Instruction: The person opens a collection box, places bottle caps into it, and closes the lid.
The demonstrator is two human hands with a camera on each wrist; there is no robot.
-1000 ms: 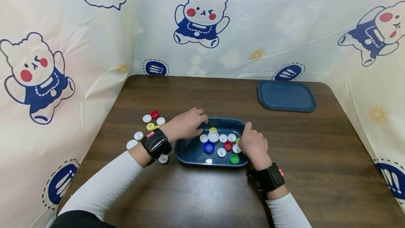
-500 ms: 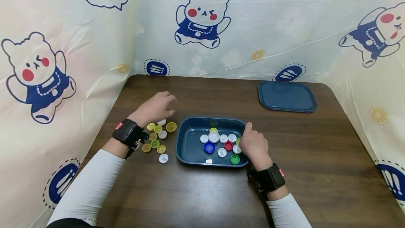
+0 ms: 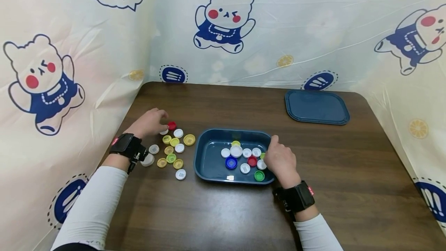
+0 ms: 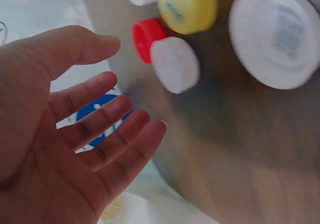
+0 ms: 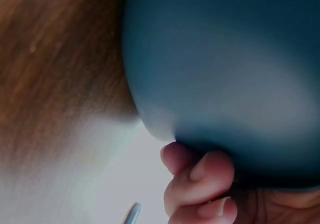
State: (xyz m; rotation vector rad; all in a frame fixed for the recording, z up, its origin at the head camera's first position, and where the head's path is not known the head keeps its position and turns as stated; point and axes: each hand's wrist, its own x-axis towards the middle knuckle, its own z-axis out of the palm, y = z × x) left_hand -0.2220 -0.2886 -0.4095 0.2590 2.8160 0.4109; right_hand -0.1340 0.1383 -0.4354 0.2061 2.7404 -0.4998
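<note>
Over the left part of the table, my left hand [image 3: 148, 124] reaches with spread fingers and nothing in its grasp. Its fingertips are close to a red bottle cap [image 3: 172, 126] and a white bottle cap [image 4: 175, 65], which the hand partly covers in the head view. More white, yellow and green caps lie loose to its right and nearer me. A dark blue tray [image 3: 209, 154] holds several caps, among them a blue cap [image 3: 231, 162], a red one and a green cap [image 3: 259, 176]. My right hand [image 3: 280, 162] grips the tray's right end, fingers curled under the rim in the right wrist view.
A second flat blue tray or lid [image 3: 317, 106] lies at the back right of the brown wooden table [image 3: 209, 216]. A printed curtain [image 3: 278, 18] with cartoon bears hangs behind and along both sides of the table.
My left hand has left the tray and moved left across the loose caps to the red and white ones. The right hand has stayed on the tray.
</note>
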